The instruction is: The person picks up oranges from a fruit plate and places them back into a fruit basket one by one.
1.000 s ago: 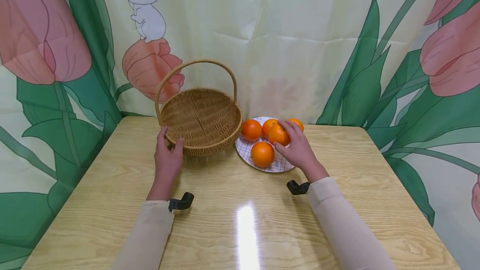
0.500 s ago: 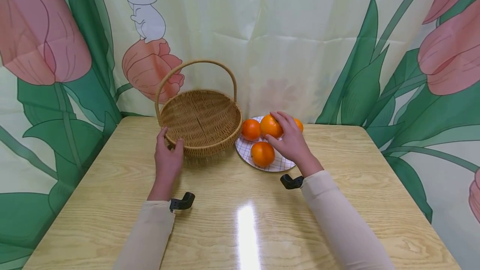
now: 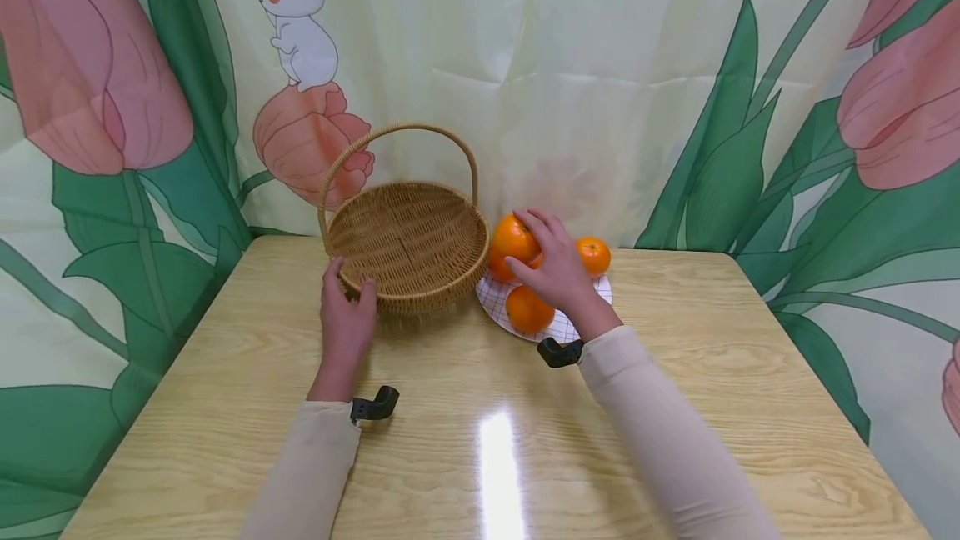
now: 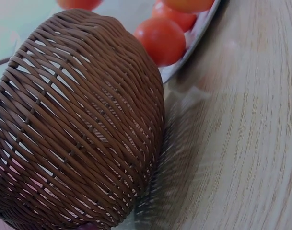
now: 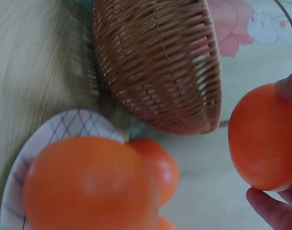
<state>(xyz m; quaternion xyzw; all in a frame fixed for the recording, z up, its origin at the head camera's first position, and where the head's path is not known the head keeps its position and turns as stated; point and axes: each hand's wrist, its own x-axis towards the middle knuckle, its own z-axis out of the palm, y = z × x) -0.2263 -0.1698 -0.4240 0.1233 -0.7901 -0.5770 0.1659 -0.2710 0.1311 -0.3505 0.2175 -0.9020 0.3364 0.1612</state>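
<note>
In the head view my left hand [image 3: 348, 315] holds the near left rim of a brown wicker basket [image 3: 408, 240], thumb and fingers at the edge. The basket's inside shows bare weave under a tall arched handle [image 3: 405, 127]. My right hand [image 3: 558, 269] grips an orange [image 3: 512, 235] lifted above the plate, close to the basket's right rim. The right wrist view shows that same orange [image 5: 263, 139] between thumb and fingers. Below it, more oranges lie on a round checked plate [image 3: 492, 298]: one in front [image 3: 530, 309], one at right [image 3: 593, 256], others partly hidden.
A light wooden table [image 3: 435, 407] carries everything, with a bright light reflection at its front middle. Behind its back edge hangs a curtain [image 3: 585, 107] printed with tulips and a white rabbit. The plate stands right beside the basket.
My right hand has lifted the orange off the plate and carried it left toward the basket, uncovering the orange at right. The left hand stays at the basket rim.
</note>
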